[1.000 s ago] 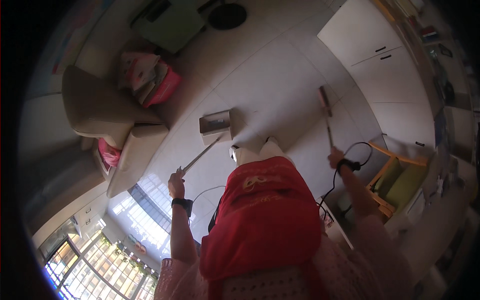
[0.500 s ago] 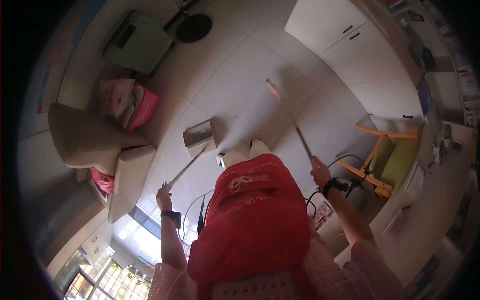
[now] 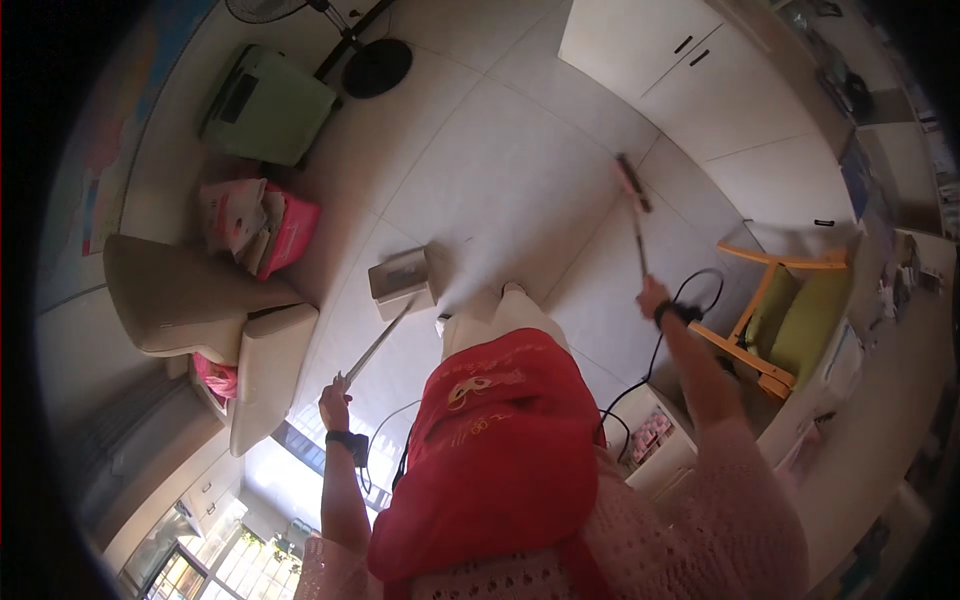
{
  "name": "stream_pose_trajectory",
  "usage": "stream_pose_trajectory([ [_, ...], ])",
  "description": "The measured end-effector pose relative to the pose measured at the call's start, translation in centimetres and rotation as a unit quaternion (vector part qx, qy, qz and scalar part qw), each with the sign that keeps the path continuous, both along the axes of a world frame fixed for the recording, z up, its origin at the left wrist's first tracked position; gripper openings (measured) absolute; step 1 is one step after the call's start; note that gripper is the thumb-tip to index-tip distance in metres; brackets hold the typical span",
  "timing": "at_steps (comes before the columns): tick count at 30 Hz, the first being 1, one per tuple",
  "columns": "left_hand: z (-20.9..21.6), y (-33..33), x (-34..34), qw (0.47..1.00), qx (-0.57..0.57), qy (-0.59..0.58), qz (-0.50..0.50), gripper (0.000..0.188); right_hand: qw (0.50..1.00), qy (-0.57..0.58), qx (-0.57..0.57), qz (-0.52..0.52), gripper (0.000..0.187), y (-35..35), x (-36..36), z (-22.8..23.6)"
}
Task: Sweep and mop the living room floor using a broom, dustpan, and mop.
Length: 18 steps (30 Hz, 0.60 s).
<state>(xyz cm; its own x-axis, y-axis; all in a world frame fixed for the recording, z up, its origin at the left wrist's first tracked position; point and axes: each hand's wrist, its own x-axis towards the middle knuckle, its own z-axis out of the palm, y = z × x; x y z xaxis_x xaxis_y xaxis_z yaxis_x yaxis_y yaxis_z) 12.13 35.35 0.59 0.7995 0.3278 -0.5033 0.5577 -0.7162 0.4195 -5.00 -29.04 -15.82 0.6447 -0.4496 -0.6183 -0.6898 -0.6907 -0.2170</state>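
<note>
My left hand (image 3: 336,406) is closed around the long handle of a dustpan (image 3: 402,278), a beige box-shaped pan that rests on the tiled floor ahead of my feet. What lies inside the pan is too small to make out. My right hand (image 3: 653,296) grips the thin handle of a broom (image 3: 633,185), its narrow pinkish head with dark bristles reaching out to the far right, over the floor before the white cabinets. A red apron (image 3: 500,450) covers my front, and the tip of a shoe shows beyond it.
At left stand a beige chair (image 3: 180,300), a pink bin (image 3: 293,232) with bags and papers, a green suitcase (image 3: 270,105) and a fan base (image 3: 377,68). White cabinets (image 3: 740,110) and a green-cushioned wooden chair (image 3: 790,320) flank the right. A black cable (image 3: 655,350) loops near my right arm.
The broom has swung to the right with my right hand, its head now turned nearer the cabinets. The dustpan stays in about the same place in my left hand.
</note>
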Motion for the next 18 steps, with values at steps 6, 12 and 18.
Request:
stream_pose_trajectory([
  [6, -0.4, -1.4, 0.7, 1.000, 0.002, 0.000, 0.009, 0.042, 0.929, -0.020, 0.256, -0.267, 0.044, 8.8, -4.0, 12.3],
  [12, -0.8, -2.0, 1.1, 1.000, 0.001, -0.004, 0.009, 0.043, 0.868, -0.066, 0.281, -0.404, 0.042, 8.1, -1.7, 16.5],
  [18, -1.9, 0.5, 0.7, 0.991, 0.064, -0.006, -0.114, 0.044, 0.981, -0.144, 0.024, -0.130, 0.023, -4.0, 4.4, 5.8],
])
